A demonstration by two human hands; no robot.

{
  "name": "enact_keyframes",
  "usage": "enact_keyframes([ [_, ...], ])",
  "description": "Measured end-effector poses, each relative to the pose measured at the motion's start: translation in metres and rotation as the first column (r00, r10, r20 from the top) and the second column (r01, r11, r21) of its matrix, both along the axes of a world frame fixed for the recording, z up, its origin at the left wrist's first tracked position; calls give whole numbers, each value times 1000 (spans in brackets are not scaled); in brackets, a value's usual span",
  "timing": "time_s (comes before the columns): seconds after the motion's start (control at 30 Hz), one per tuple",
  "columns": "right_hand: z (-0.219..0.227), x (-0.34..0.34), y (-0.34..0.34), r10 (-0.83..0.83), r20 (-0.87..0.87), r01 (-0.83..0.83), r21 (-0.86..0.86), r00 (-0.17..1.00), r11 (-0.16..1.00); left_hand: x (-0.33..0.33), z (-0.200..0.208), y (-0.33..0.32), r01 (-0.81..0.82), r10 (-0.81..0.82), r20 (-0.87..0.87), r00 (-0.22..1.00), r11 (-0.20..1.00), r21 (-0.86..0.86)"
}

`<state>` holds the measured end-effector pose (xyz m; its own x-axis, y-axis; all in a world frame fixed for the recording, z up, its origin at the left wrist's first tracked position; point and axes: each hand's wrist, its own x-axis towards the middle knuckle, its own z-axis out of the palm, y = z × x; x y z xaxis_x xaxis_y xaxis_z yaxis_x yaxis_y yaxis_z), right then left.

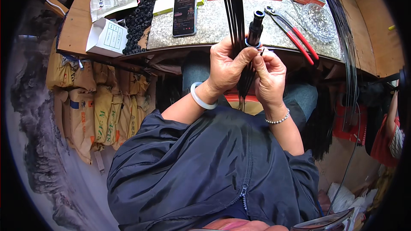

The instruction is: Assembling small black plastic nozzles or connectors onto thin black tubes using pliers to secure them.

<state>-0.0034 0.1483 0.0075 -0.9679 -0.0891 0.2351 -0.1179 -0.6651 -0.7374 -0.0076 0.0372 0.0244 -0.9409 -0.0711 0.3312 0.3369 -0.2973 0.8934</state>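
Note:
My left hand (pixel 226 66) is closed round a bundle of thin black ribs (pixel 234 17), which stick up above it and hang down below it. Next to the bundle, a black stepped tube (pixel 255 30) with an open round top stands upright at my left fingertips, a pale ring round its base. My right hand (pixel 270 75) meets the left just below that base, thumb and fingers pinched together. Between the right fingertips is something small and thin, partly hidden, that I cannot make out. Nearest on the table are red-handled pliers (pixel 299 42), lying with their jaws beside the tube.
A phone (pixel 185 13) lies on the pale work surface by a yellow box (pixel 162 5). At left are a white carton (pixel 107 37) and piled small black parts (pixel 143 21). A clear glass dish (pixel 319 22) sits at right, near long black ribs (pixel 346 38) over the table edge.

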Motion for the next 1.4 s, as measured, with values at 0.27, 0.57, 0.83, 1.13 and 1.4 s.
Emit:
enact_keyframes([
  [0.27, -2, -5, 3, 81, 113, -80, -15, 990, 997, -2, 9, 4, 35, -36, 4, 999, 996, 83],
  [0.57, -6, -4, -1, 118, 131, -104, -111, 984, 988, -5, 2, 0, 59, -62, 22, 998, 990, 124],
  [0.83, -3, -2, 5, 151, 71, -143, -103, 986, 984, -2, 5, 2, 63, -67, 29, 997, 988, 138],
  [1.13, 4, -6, 11, 137, 57, -139, 38, 989, 990, 2, 4, 0, 40, -43, 38, 998, 996, 76],
  [1.4, 6, 2, -1, -26, 53, 26, 14, 998, 1000, -3, 3, 0, 124, -132, 32, 991, 976, 181],
])
